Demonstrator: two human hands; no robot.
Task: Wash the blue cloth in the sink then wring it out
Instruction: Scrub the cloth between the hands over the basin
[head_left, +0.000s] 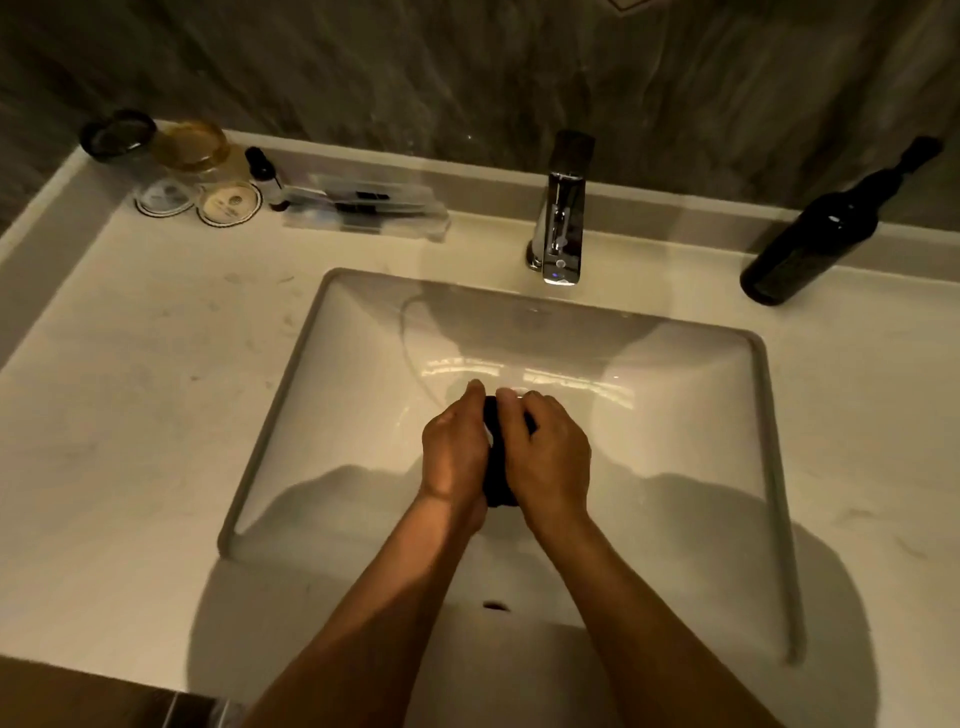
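Over sink (291, 415) | cloth (497, 467) bunched between hands | left fingers (470, 402), right fingers (519, 410) clamped round it

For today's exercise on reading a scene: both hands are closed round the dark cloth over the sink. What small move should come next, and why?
Probably twist the hands in opposite directions to wring it. The left hand and right hand already squeeze the bunched cloth above the sink, and no water can be seen running from the tap.
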